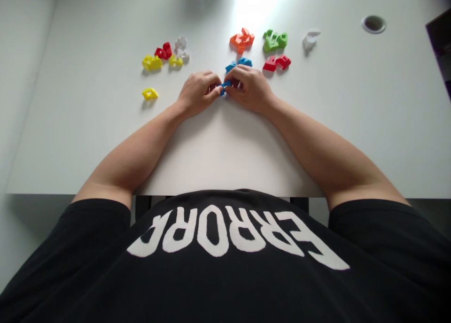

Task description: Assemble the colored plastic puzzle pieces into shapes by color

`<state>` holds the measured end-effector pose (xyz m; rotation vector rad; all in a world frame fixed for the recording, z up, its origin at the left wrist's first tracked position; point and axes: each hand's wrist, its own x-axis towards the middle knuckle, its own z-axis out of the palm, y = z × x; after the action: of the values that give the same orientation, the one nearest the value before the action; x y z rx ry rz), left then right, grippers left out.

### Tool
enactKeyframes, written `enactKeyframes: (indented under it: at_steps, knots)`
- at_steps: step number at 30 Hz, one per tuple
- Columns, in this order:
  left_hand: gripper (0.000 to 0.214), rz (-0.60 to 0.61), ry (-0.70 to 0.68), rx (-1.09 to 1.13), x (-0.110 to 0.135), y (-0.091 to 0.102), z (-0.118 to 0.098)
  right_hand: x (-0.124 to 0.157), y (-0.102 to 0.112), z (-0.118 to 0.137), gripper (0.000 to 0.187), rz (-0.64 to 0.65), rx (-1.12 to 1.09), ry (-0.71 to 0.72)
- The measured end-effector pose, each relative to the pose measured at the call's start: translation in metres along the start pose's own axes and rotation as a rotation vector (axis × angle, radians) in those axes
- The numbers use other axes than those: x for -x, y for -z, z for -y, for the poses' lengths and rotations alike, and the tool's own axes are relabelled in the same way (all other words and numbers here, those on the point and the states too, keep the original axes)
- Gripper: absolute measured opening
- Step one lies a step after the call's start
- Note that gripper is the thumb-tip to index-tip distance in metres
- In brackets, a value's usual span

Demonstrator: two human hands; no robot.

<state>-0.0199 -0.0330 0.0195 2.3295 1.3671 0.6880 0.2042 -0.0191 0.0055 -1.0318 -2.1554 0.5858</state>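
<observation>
Two hands are working close together over a white table [88, 102], just ahead of the person's black T-shirt [225, 234]. The left hand [196, 94] and the right hand [250, 90] are both curling inward, neither spread wide, and their fingertips [215, 94] are pinching a blue plastic piece [225, 87] between them. The handling in progress is centring on this piece, which is sitting at the meeting point of the hands, raised slightly above the table. A dark red shape [234, 82] is showing behind the fingers, but the hands are hiding too much to tell what it is or whether it is touching the blue piece. Just beyond the right hand, a blue cluster [239, 63] is lying beside a red cluster [276, 63], with an orange cluster [242, 40], a green cluster [275, 41] and a white piece [311, 39] farther out. Left of the hands, yellow, red and white pieces [164, 55] are lying grouped, and a lone yellow piece [150, 94] is resting nearer the left hand.
</observation>
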Motion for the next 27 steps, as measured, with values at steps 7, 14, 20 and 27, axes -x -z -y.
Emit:
enactKeyframes:
  at_steps: [7, 14, 20, 27]
  knots:
    - [0.015, -0.010, -0.003, 0.001, -0.0001, -0.0007, 0.0006, 0.0000, -0.0019, -0.0029, 0.014, -0.013, 0.022, 0.020]
    - [0.016, 0.001, 0.001, 0.008, -0.0005, -0.0004, 0.0004, -0.0007, -0.0018, -0.0026, 0.021, -0.012, 0.017, -0.001]
    - [0.017, -0.004, 0.001, 0.019, -0.0003, -0.0008, 0.0010, -0.0001, -0.0018, -0.0019, 0.017, -0.024, 0.032, 0.020]
    - [0.016, -0.007, -0.002, -0.002, 0.0001, -0.0009, 0.0009, -0.0006, -0.0012, -0.0013, 0.019, -0.009, 0.023, -0.009]
